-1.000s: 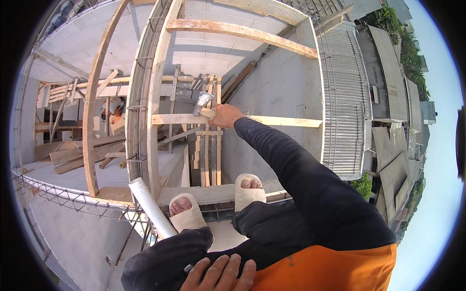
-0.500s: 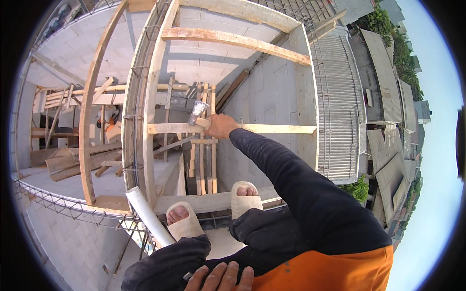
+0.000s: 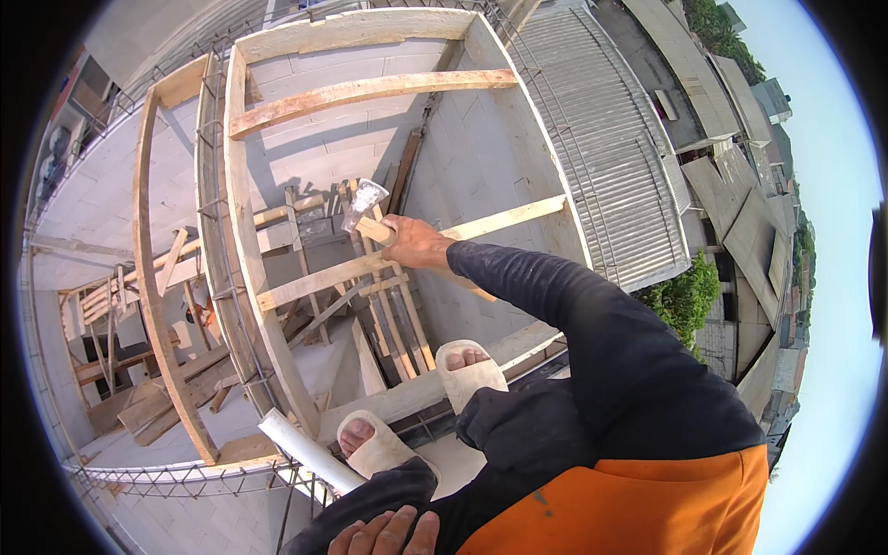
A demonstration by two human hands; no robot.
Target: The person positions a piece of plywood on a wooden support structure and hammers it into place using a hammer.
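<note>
My right hand [image 3: 413, 242] grips the wooden handle of a hammer [image 3: 365, 205] with a broad, white-smeared metal head, held over a crosspiece [image 3: 504, 220] of a timber frame [image 3: 242, 194]. My left hand [image 3: 387, 535] lies on my dark clothing at the lower edge, fingers apart and partly cut off. My sandalled feet [image 3: 469, 379] are beside the frame's near board [image 3: 523, 344], high above a space walled with pale blocks.
A white pipe [image 3: 305, 449] lies by my left foot. Steel rebar cages [image 3: 120, 481] run along the wall edges. Loose boards [image 3: 162, 407] and upright props are below left, where a partly hidden person in orange [image 3: 209, 316] shows. Corrugated roofs [image 3: 601, 148] and trees are right.
The view has tilted, so the frame now appears slanted and further left. The hammer in my right hand sits a little higher against the crosspiece. My left hand stays at the lower edge.
</note>
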